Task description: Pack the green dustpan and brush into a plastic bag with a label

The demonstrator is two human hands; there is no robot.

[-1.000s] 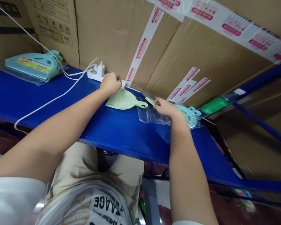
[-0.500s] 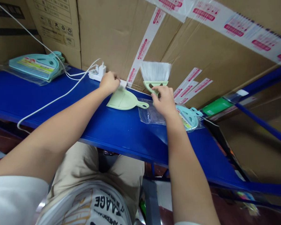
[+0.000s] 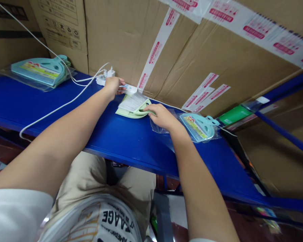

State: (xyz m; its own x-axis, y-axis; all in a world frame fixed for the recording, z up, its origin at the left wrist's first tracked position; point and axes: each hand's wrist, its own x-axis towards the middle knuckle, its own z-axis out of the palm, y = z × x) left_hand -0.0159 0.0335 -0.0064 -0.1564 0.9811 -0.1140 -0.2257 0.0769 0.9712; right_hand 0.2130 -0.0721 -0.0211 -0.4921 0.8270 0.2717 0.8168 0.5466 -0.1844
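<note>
Centrally on the blue steel shelf [image 3: 131,144], a pale green dustpan [image 3: 125,113] lying flat, with a small green hand brush [image 3: 143,108] resting on top of it, white bristles [image 3: 131,102] pointing left. Right hand [image 3: 161,117] open, fingertips [image 3: 148,110] touching the brush's green back, no firm grip showing. Left hand [image 3: 113,87] curled closed on a white strip [image 3: 128,89] at the shelf's far edge, just beyond the dustpan; too blurred to name more exactly.

To the right, a clear plastic bag [image 3: 161,127] running under the right hand and holding a teal dustpan [image 3: 198,127] with a printed card on it. Far left, a second clear bag [image 3: 2,75] around another teal dustpan [image 3: 37,69], also carded. Between them, near the far edge, a white power strip [image 3: 100,80] with a white plug [image 3: 110,72] in it and a white cable [image 3: 58,106] looping over the shelf's left part. Along the far side, cardboard cartons [image 3: 121,40] sealed with red-printed white tape [image 3: 156,50]. Nearest, beige shorts [image 3: 131,183] and a printed white T-shirt [image 3: 96,218].
</note>
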